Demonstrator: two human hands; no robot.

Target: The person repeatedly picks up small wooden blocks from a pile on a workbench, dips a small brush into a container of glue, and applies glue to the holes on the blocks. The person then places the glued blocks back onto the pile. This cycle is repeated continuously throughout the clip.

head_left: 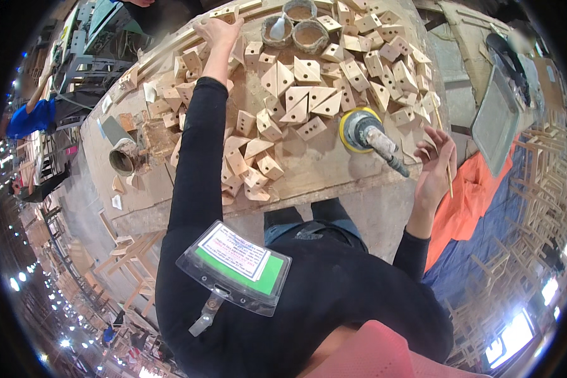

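Observation:
My left hand (pixel 219 31) reaches to the far edge of the workbench. Its fingers close round a small wooden block (pixel 231 14), partly hidden by the hand. Close to the right edge, my right hand (pixel 436 162) is raised palm up with the fingers half curled, a thin wooden stick (pixel 450 181) held in it. Left of that hand, a sander (pixel 363 131) with a yellow-rimmed round pad rests on the bench. Many drilled, angled wooden blocks (pixel 309 102) lie heaped between my hands, some on their sides.
Several round tubs (pixel 310 36) stand at the back, one with a white bulb-shaped bottle (pixel 278 28). A brown-stained can (pixel 123 159) lies at the left of the workbench (pixel 334 178). Orange cloth (pixel 469 195) and a grey tray (pixel 496 120) are at the right. Another person (pixel 31 120) is at far left.

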